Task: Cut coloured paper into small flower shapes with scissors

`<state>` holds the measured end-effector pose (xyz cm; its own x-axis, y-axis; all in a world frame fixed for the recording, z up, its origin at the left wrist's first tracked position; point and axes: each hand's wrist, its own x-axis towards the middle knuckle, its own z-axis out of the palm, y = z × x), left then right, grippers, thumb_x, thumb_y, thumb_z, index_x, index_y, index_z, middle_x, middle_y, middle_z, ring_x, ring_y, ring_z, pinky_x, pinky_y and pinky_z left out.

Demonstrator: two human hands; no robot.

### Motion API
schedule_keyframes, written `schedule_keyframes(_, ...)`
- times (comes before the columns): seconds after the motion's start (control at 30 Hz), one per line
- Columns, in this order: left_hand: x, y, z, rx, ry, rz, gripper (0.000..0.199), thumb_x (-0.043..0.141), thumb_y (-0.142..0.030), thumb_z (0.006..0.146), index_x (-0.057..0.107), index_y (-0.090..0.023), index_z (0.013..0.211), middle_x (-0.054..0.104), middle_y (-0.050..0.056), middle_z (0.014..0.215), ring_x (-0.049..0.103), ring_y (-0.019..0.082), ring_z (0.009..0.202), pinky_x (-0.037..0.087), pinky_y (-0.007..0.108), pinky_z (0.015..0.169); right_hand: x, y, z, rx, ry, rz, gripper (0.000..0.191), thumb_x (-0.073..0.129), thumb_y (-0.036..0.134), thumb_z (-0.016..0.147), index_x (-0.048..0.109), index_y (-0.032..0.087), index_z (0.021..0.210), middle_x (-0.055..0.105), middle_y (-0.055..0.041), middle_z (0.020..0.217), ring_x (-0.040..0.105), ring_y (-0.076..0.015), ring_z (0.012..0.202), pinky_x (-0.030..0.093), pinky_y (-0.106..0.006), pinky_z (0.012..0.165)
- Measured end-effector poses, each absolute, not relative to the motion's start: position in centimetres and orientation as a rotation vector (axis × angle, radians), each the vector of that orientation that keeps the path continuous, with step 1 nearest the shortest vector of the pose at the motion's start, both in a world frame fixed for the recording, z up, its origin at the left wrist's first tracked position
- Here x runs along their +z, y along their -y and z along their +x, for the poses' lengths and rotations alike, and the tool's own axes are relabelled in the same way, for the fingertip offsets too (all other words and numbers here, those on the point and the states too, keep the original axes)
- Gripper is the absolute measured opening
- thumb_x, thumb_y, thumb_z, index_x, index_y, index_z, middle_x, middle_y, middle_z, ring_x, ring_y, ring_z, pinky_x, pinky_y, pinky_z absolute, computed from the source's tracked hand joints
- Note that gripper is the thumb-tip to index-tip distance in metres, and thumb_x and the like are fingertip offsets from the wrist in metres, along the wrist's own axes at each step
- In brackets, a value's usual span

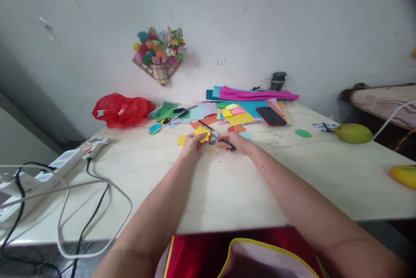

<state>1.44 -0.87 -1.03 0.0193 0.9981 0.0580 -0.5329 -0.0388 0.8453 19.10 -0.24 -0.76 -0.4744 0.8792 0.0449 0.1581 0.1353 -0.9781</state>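
Observation:
Near the middle of the table, my left hand (193, 144) is closed on a yellow paper flower (203, 134) with a scalloped edge. My right hand (236, 142) grips a pair of scissors (214, 133), whose blades point up and left beside the flower's edge. Whether the blades touch the paper I cannot tell. Another yellow paper piece (181, 140) lies just left of my left hand. Small yellow scraps (213, 152) are scattered below the hands. Orange paper flowers (238, 129) lie beyond my right hand.
Coloured paper sheets (243, 118), a phone (271, 116) and a second pair of scissors (185, 111) lie at the back. A red plastic bag (121, 109) is back left. Power strips (61, 169) with cables occupy the left; a green-yellow fruit (353, 133) sits right.

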Motion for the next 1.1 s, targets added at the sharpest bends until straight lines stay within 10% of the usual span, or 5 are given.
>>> schedule_keyframes(1.1,-0.95,1.03,1.15,1.364,-0.837,0.988,0.025,0.080,-0.027,0.048,0.063,-0.013,0.061,0.065,0.004,0.061,0.059,0.015,0.056,0.047,0.027,0.057,-0.29,0.67,19.44,1.443,1.736,-0.957,0.026,0.073,0.029,0.060,0.057,0.013,0.073,0.046,0.0060,0.055,0.037,-0.0028,0.039,0.027,-0.017,0.035)
